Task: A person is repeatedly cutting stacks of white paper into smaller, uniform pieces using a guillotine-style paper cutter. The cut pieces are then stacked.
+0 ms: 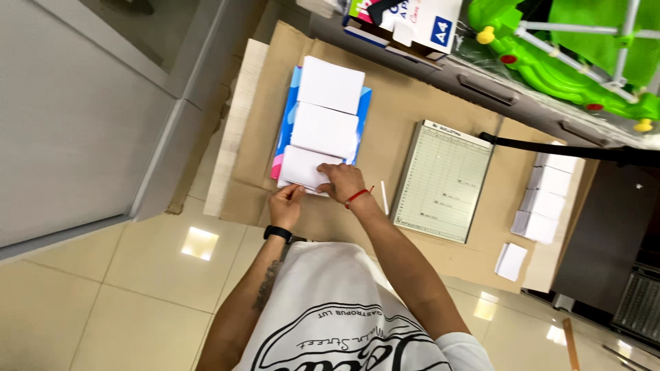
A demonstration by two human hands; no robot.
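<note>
Three stacks of white paper lie in a row on a blue and pink sheet [283,130] over brown cardboard [392,110]. My left hand [285,205], with a black watch on its wrist, pinches the near edge of the nearest paper stack [300,167]. My right hand [340,182], a red string around its wrist, lies on top of that same stack, its fingers curled over the near corner. The middle stack [324,129] and the far stack [331,84] are untouched.
A paper cutter [443,182] with a green grid board and a black handle [570,151] sits to the right. Beyond it are several stacks of cut white paper [546,199] and a small one [511,261]. A paper ream box [405,20] and a green plastic toy [570,48] stand further off.
</note>
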